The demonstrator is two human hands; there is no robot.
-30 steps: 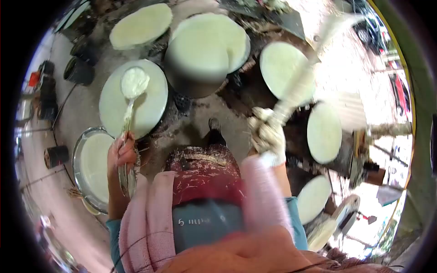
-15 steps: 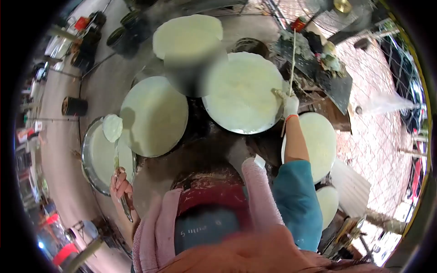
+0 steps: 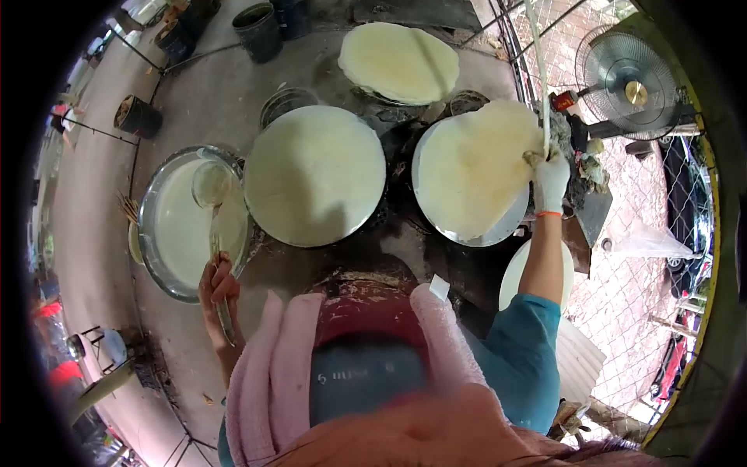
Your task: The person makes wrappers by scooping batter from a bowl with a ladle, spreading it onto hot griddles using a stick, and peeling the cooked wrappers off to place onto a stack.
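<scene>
My left hand (image 3: 220, 286) is closed round the handle of a ladle (image 3: 212, 185), whose bowl is over a metal basin (image 3: 148, 233) of creamy white batter. My right hand (image 3: 551, 180), in a white glove with an orange band at the wrist, grips a long thin stick (image 3: 542, 86) pointing away from me. The glove's stained fingertips are at the right edge of a thin pale round sheet (image 3: 475, 167). This sheet lies off-centre on a round pan (image 3: 498, 227), baring a shiny crescent. Left of it, another round pale sheet (image 3: 311, 179) lies flat.
Another pale sheet (image 3: 398, 62) lies at the back, with one more (image 3: 510, 272) beneath my right forearm. A fan (image 3: 629, 82) and a red can (image 3: 563, 100) stand at the right, near wire fencing. Dark buckets (image 3: 257, 33) stand at the back left.
On the right pan, the sheet has slid away from me, uncovering the pan's near right part. My right hand stays at its edge. The ladle has shifted further over the basin. The view has turned.
</scene>
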